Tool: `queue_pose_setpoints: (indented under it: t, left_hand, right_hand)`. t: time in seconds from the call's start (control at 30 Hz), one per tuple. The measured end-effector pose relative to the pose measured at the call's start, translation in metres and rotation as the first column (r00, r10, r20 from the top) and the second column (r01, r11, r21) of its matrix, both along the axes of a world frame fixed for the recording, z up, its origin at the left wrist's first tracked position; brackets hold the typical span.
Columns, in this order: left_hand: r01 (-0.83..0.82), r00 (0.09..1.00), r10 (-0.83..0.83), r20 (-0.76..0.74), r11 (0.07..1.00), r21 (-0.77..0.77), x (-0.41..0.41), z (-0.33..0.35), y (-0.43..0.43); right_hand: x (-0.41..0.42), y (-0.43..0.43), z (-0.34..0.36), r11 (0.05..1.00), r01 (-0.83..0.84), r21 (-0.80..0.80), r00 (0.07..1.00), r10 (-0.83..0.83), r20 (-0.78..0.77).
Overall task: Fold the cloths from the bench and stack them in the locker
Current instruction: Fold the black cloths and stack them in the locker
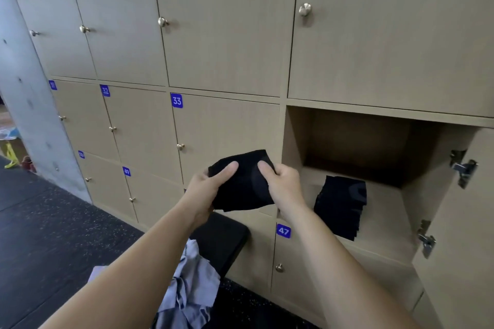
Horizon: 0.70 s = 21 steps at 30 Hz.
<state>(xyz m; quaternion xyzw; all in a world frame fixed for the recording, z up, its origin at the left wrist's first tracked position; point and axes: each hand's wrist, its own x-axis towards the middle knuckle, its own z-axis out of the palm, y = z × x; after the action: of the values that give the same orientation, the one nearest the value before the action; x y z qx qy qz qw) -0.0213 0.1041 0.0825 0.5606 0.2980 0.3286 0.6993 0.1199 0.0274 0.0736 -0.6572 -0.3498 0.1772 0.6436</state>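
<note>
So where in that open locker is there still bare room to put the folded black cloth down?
The widest bare patch of the locker shelf lies between the black stack and the right wall. A narrower strip runs between the stack and the left wall. Above the stack the locker is open. Grey cloths crowd the bench's near end.

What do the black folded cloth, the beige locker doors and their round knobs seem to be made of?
The black folded cloth looks like soft matte fabric, weave too dark to tell; it bends and creases where held. The beige locker doors look like matte wood-grain laminate or veneer, with fine straight grain lines. The round knobs look like polished brass-toned metal, judging by their bright highlights.
</note>
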Motion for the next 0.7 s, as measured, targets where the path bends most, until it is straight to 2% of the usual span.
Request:
queue_pose_setpoints:
  t: [0.07,0.17,0.27,0.33,0.4,0.47,0.6,0.7]
  left_hand:
    - [0.071,0.996,-0.078,-0.045,0.988,-0.136,0.014,-0.006,-0.01]
    - [-0.039,0.99,0.008,-0.142,0.976,-0.216,0.036,-0.018,-0.023]
    - [-0.123,0.984,0.109,-0.141,0.988,-0.092,0.05,-0.022,-0.029]
    - [-0.125,0.969,0.147,-0.201,0.985,0.119,0.059,-0.028,-0.027]
    - [-0.105,0.943,0.209,-0.261,0.927,0.36,0.071,-0.036,-0.029]
    - [-0.077,0.931,0.232,-0.281,0.88,0.469,0.083,-0.042,-0.036]
    - [0.05,0.938,0.094,-0.333,0.916,0.399,0.114,-0.059,-0.046]
    - [0.123,0.911,0.017,-0.411,0.942,0.313,0.138,-0.072,-0.049]
  right_hand:
    - [0.003,0.001,-0.004,0.989,0.134,0.058,0.991,-0.134,-0.005]
    - [0.006,-0.006,-0.011,0.974,0.208,0.092,0.977,-0.21,0.018]
    - [0.016,-0.017,-0.022,0.976,0.206,0.07,0.976,-0.21,0.053]
    - [0.028,-0.027,-0.031,0.959,0.279,0.047,0.954,-0.283,0.095]
    - [0.039,-0.037,-0.04,0.933,0.361,0.005,0.925,-0.358,0.13]
    - [0.048,-0.048,-0.049,0.912,0.408,-0.034,0.904,-0.398,0.156]
    - [0.077,-0.072,-0.068,0.898,0.426,-0.11,0.904,-0.418,0.088]
    - [0.104,-0.093,-0.081,0.924,0.343,-0.169,0.936,-0.352,-0.021]
